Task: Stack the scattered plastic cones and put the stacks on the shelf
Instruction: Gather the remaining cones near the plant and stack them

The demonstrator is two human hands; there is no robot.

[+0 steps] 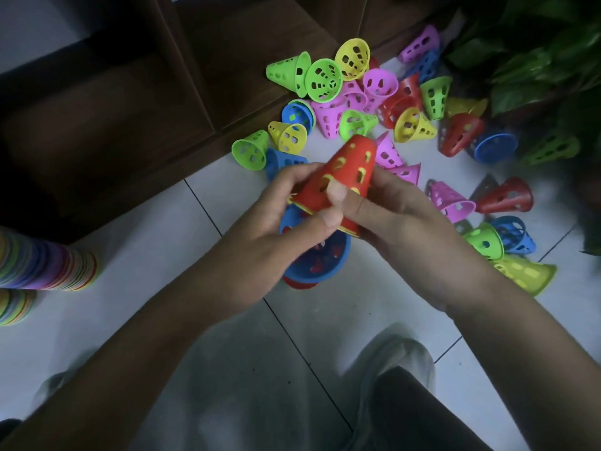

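A short stack of cones (344,177) with a red one outermost and a yellow one showing through its holes is tilted tip-away at the centre. My left hand (276,219) grips its rim from the left, thumb on top. From the right, my right hand (387,216) holds the same stack, thumb pressing on the red wall. A blue cone (317,258) with red under it lies right below my hands; I cannot tell whether it belongs to the stack. Several loose green, yellow, pink, red and blue cones (364,102) lie scattered on the white tiled floor beyond.
A dark wooden shelf unit (136,102) stands at the back left. A long multicoloured stack of cones (42,265) lies at the left edge. Green plant leaves (536,50) fill the top right. A trouser leg and shoe (400,385) are at the bottom.
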